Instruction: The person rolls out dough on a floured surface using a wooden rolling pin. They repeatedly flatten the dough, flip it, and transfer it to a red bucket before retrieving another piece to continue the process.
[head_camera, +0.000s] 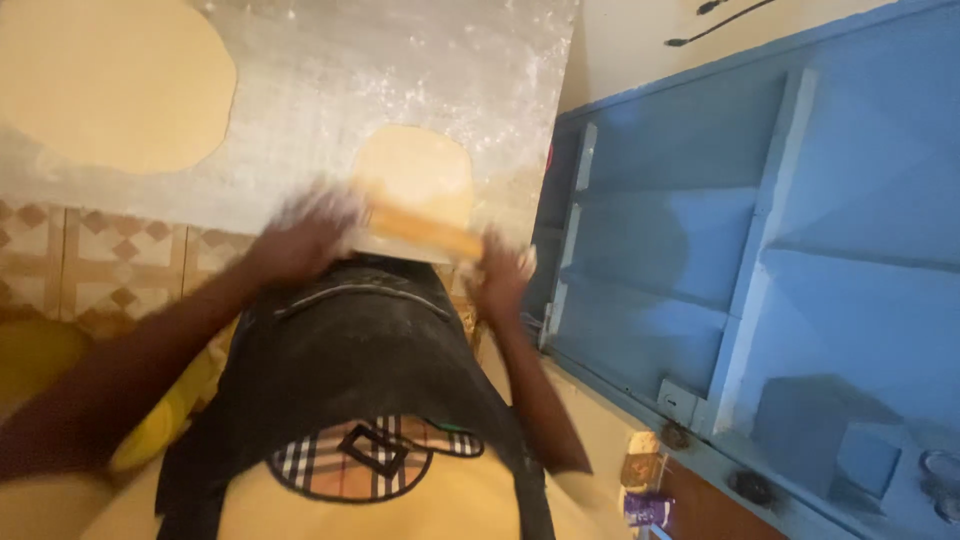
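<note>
flour-dusted grey desk (330, 90) fills the upper left and centre of the frame, blue panelled door or cupboard (760, 240) takes the right side, patterned tile front (90, 265) shows below the desk edge at left. small dough round (415, 170) lies flat on the desk near its front edge, centre of frame. wooden rolling pin (425, 232) sits across the near end of that round, tilted down to the right, touching it. left hand (300, 240) is on the pin's left end, blurred by motion, seems to press on it, cannot tell if the fingers are curled round it. right hand (500, 275) is at the pin's right end, also blurred, grip cannot be told either. large flat dough sheet (110, 85) rests at upper left of the frame, well apart from the small round. dark apron (360, 350) with a checked patch covers the lower centre. yellow garment (160, 430) shows at lower left. small jars (645, 485) stand low right of centre on the floor side.
</note>
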